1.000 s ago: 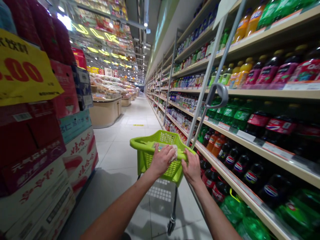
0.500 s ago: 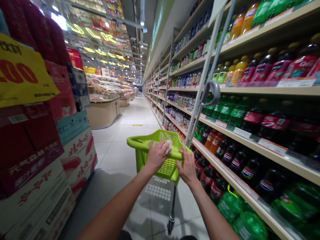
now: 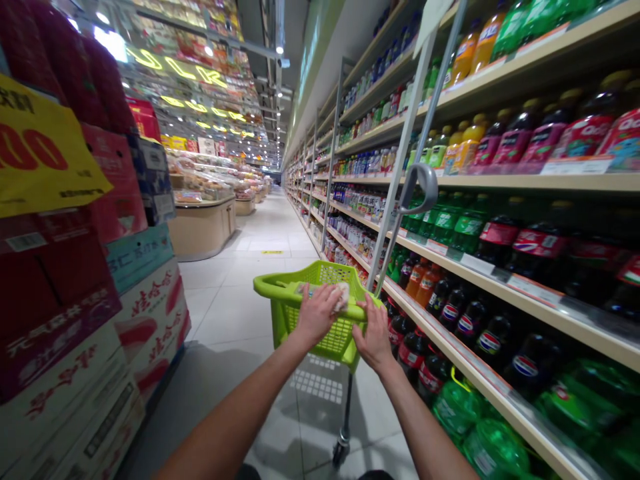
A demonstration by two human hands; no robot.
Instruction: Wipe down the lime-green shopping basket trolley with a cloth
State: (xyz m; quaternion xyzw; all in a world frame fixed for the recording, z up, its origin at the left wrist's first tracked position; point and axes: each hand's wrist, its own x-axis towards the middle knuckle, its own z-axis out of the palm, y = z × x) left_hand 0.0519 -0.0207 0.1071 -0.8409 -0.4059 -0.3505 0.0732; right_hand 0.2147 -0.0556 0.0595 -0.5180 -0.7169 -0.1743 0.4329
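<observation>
A bright green plastic shopping cart (image 3: 287, 313) stands in front of me, its grid-walled basket above a grey leg and caster. My left hand (image 3: 320, 313) presses a crumpled whitish cloth (image 3: 342, 297) against the cart's near rim, with its fingers closed over it. Part of the cloth sticks out to the right of the fingers, and the rest is hidden beneath them. At the rim's right corner, my right hand (image 3: 375, 333) is curled over the green bar, fingers on top and thumb on the near side.
Drink shelves (image 3: 480, 263) with several rows of bottles run along the right. A grey hook-shaped handle on a pole (image 3: 425, 187) rises before them. Stacked drink cartons (image 3: 150, 300) with a yellow price sign (image 3: 45, 147) flank the left. A tiled aisle (image 3: 260, 233) runs ahead past a rounded food counter (image 3: 203, 227).
My left hand and the cloth have slid slightly right along the rim. My right hand keeps its hold. Shelves and cartons have shifted a little left in view.
</observation>
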